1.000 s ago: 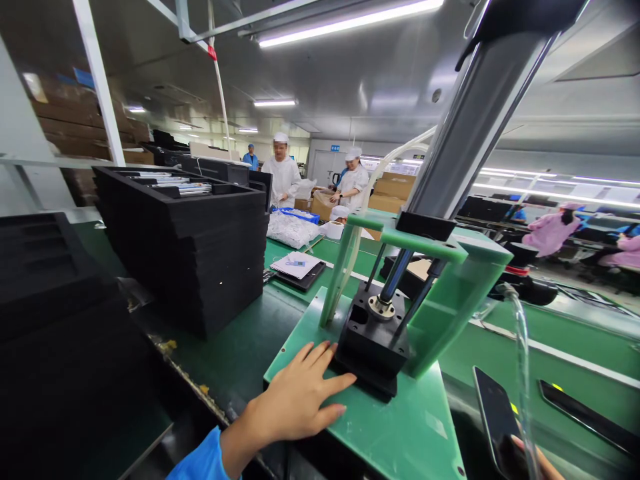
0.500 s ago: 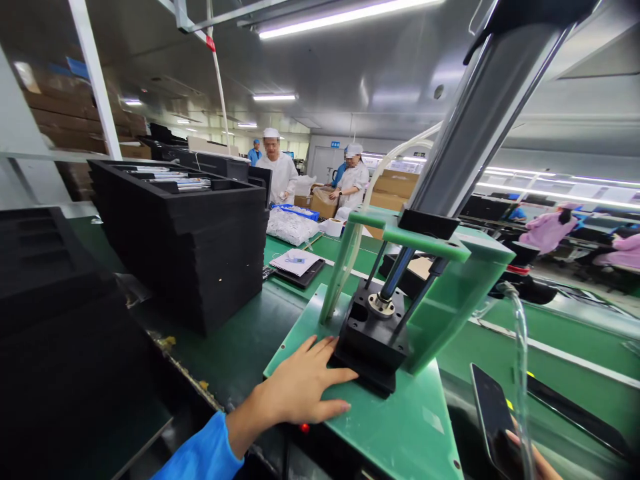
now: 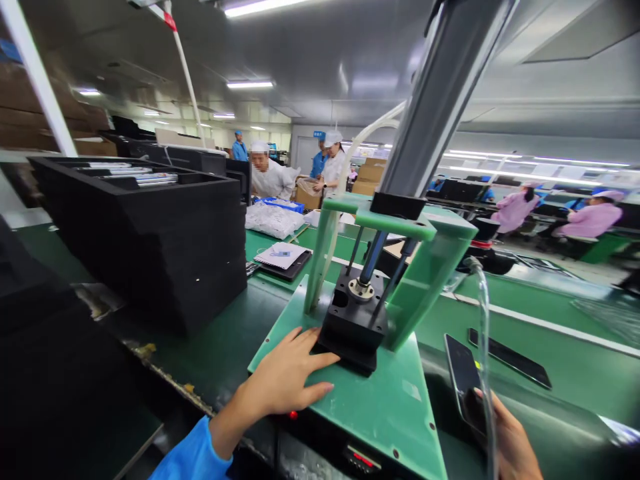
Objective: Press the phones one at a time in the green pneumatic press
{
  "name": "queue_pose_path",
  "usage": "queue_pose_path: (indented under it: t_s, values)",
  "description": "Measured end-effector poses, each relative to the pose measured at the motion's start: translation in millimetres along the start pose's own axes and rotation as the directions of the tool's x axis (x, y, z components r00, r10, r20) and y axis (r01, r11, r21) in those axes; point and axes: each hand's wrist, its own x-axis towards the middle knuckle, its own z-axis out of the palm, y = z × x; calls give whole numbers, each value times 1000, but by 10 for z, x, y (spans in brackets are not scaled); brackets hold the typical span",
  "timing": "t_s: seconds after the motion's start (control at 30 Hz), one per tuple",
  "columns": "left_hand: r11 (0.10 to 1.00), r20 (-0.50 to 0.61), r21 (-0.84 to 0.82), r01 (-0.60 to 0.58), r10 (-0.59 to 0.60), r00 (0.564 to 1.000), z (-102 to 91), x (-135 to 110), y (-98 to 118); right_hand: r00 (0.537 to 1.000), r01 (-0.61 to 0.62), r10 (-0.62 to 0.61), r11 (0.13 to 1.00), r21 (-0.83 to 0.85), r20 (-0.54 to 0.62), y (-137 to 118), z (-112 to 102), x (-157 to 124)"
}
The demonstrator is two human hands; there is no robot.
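Note:
My left hand [image 3: 285, 375] lies with fingers spread on the green base plate [image 3: 360, 407] of a press, its fingertips against the black block [image 3: 353, 330] under the press rods. At the lower right, my right hand [image 3: 511, 437] is closed on a dark-screened smartphone [image 3: 461, 373], with the thumb over its edge. A clear tube [image 3: 484, 333] hangs in front of that hand and hides part of it. A second black phone-like slab [image 3: 515, 360] lies on the green bench beyond the held one.
A tall stack of black trays [image 3: 190, 253] stands at the left, with flat silvery pieces in the top one. Papers [image 3: 283, 255] on a black tray and a bag of clear plastic [image 3: 274, 219] lie behind the press. Co-workers in white [image 3: 273, 175] and pink [image 3: 515, 207] are farther off.
The view has turned to the right, so the scene sits farther left. More of my right hand and the held smartphone now shows. My left hand stays on the press base.

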Motion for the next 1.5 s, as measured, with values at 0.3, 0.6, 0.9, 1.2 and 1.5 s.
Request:
queue_pose_path:
  t_s: [0.3,0.6,0.9,1.2,1.5]
  values:
    - [985,-44,135,-110,116,992,67,30,-118,987,149,-155,982,117,46,-61,244,-228]
    - [962,-66,221,-158,176,982,108,55,-166,981,169,-179,978,126,76,-36,206,-182]
    - [969,-71,194,-155,172,983,85,52,-156,983,157,-168,979,132,73,-10,173,-132]
    - [974,-57,175,-142,154,986,75,58,-142,988,141,-147,981,134,38,-52,243,-208]
    - [975,-56,171,-139,151,987,77,54,-144,988,144,-150,983,116,42,-81,265,-251]
